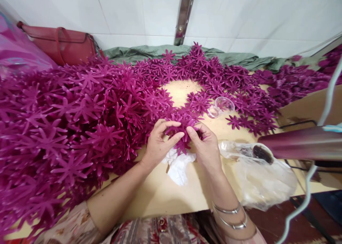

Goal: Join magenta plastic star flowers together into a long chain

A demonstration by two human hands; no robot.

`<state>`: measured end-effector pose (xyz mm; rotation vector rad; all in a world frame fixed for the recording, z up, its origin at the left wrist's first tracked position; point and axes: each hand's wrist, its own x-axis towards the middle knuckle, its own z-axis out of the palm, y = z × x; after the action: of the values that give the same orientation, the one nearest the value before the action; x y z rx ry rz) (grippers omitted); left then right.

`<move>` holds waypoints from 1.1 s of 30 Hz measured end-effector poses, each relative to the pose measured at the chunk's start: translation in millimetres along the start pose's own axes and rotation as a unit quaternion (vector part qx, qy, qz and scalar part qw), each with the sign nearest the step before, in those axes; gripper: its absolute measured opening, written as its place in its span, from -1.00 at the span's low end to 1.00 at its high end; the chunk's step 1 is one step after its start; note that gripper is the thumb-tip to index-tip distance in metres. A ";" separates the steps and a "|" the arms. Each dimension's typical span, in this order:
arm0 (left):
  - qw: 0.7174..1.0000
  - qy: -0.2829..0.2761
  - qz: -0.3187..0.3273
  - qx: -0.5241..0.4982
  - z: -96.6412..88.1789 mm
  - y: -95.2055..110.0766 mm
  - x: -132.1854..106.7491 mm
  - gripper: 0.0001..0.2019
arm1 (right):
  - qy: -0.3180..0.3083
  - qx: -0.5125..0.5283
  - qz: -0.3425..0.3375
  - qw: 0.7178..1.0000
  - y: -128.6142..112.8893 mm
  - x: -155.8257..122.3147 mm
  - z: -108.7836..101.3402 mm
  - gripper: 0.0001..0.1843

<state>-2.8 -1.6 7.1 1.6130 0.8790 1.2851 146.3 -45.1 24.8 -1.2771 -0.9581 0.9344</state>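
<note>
Between my two hands is a magenta star-shaped artificial flower piece, its narrow petals fanning out below my fingers. My left hand pinches its left side between thumb and forefinger. On the other side my right hand is closed on it the same way, thumb tip near the middle. More of these pieces, in a loose heap, spread to the left and behind my hands. A crumpled white tissue lies on the table just under them.
A clear plastic cup lies beyond my right hand. Right of it are a clear plastic bag, a purple cylinder and a pale cable. A red handbag rests by the tiled wall at back left. The wooden table shows in front.
</note>
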 end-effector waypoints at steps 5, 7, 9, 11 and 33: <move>1.000 -0.024 0.015 -0.013 1.6 1.9 -0.9 -0.94 | -0.029 0.012 -0.004 1.000 2.5 1.1 -1.7 -0.65; 0.999 -0.027 0.019 -0.012 1.3 1.3 -0.8 -0.96 | -0.026 0.010 -0.001 1.000 3.6 1.5 -2.6 -0.64; 1.000 -0.014 0.022 -0.010 0.3 -1.2 -0.2 -0.95 | -0.021 0.016 -0.003 1.000 5.2 2.5 -4.0 -0.65; 1.000 0.025 0.005 -0.012 -1.1 -5.8 0.8 -0.93 | -0.003 0.039 -0.014 0.999 6.8 4.7 -5.9 -0.64; 0.987 0.161 0.001 -0.020 -3.1 -4.9 1.0 -0.84 | 0.113 0.082 -0.072 0.988 3.2 7.8 -3.0 -0.71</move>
<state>-5.6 1.8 3.3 1.3950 1.0379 1.5832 151.6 -38.5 21.8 -1.1316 -0.7676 0.7233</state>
